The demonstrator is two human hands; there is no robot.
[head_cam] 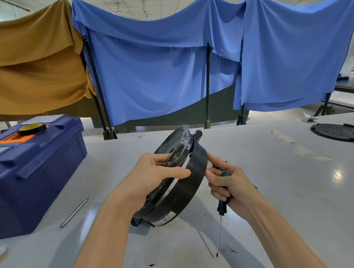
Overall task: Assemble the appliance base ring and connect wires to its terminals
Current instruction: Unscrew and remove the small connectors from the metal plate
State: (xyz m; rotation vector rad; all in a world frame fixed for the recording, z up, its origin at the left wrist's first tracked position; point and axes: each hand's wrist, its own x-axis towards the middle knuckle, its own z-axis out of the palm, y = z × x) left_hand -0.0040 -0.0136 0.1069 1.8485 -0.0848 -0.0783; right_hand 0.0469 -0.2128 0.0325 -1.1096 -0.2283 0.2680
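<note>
Left hand [154,177]: I see it gripping the base ring [191,181], fingers on the clear top face, thumb along the black side wall.
Right hand [229,187]: lower fingers wrapped round the screwdriver [221,209], shaft pointing down at the table [289,209]; index finger and thumb touch the ring's wall.
Ring: tilted on edge between both hands, lower edge at the table.
Around: blue toolbox [33,170] on the left, tape roll [31,128] on its lid; metal rod [75,212] just beside it; black plates [339,133] far right.
</note>
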